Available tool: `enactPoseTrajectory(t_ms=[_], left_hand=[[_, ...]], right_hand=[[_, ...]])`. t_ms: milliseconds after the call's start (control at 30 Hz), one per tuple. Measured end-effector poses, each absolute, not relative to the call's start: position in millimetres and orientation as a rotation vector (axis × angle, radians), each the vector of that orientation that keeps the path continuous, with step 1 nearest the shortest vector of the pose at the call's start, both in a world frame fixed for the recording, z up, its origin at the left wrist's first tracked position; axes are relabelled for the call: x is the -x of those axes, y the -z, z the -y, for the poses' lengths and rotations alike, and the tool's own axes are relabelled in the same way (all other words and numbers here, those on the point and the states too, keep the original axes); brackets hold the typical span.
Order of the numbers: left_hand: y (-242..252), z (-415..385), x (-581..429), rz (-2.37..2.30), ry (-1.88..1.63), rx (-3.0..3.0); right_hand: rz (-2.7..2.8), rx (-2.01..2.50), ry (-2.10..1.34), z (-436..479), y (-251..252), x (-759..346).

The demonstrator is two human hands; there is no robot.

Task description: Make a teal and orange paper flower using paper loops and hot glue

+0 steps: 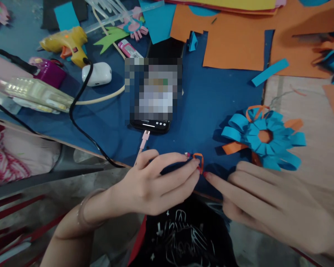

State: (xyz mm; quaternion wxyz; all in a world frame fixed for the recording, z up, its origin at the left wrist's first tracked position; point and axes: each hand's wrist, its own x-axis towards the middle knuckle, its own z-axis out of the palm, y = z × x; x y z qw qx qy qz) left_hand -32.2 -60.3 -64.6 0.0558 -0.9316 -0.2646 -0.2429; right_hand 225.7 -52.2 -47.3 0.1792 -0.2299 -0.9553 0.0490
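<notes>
Strip of orange paper (202, 163) is bent into a small angular loop by the worktop's (211, 96) near edge, pinched in your L hand (158, 181); your R hand (261, 196) has its index tip just beside the loop, but can't tell if it touches, or if the curled fingers hold anything. Progress, approx.: blue-orange paper flower (258, 148) on the right has several looped petals, so looks mostly formed; the held loop is apart from it, prob. unfinished. Container-wise, white earbud case (100, 74), far left, is closed, contents hidden.
</notes>
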Motion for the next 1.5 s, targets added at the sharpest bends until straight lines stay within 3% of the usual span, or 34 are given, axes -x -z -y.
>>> enactPoseTrajectory(t_ms=[1100,1267,1500], left_hand=[[68,61,33,0.815,0.773,2.866],[61,63,23,1.118,1.007,2.884],[51,61,5,1.502,0.883,2.802]], right_hand=[[2.700,0.674,-0.137,51,49,-227],[2.691,0.676,-0.133,51,47,-227],[2.652,0.689,-0.027,52,52,-222]])
